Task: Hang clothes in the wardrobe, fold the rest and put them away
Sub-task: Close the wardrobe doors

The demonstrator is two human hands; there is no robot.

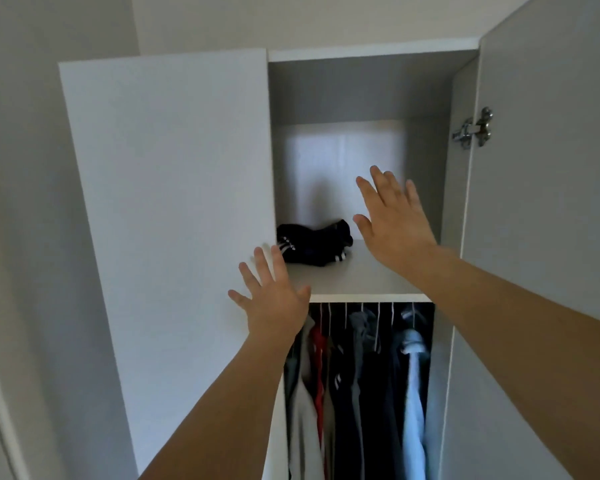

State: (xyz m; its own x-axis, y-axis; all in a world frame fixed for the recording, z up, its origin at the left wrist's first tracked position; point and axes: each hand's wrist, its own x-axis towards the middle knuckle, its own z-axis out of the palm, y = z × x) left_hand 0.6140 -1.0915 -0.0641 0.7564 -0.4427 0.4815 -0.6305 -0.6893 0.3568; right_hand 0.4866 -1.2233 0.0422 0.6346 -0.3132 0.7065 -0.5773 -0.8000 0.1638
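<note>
Fingers (381,188) of the right hand (394,223) are straight and spread, holding nothing, raised in front of the open upper compartment of the wardrobe (361,53). Those of the left hand (272,294) are likewise splayed and released; this hand sits lower, at the edge of the left door (167,188), and whether it actually touches the door panel is hard to tell from this angle.

On the upper shelf (354,277) lies a dark bundle of clothing (312,244) with white stripes, loosely heaped at the left side of the shelf, just beside the door's edge. It lies between the two hands, touched by neither.

Below the shelf, hanging clothes (357,375) fill the lower compartment on white hangers (378,323): a pale grey garment (303,407) at the left, a red one (318,362) next to it, several dark pieces in the middle, and a light blue shirt (413,393) at the right.

The right door (548,202) stands swung open, its metal hinge (473,128) visible near the top. Both bare forearms reach up from the bottom of the view toward the cabinet. A plain pale wall (32,168) lies to the left.
</note>
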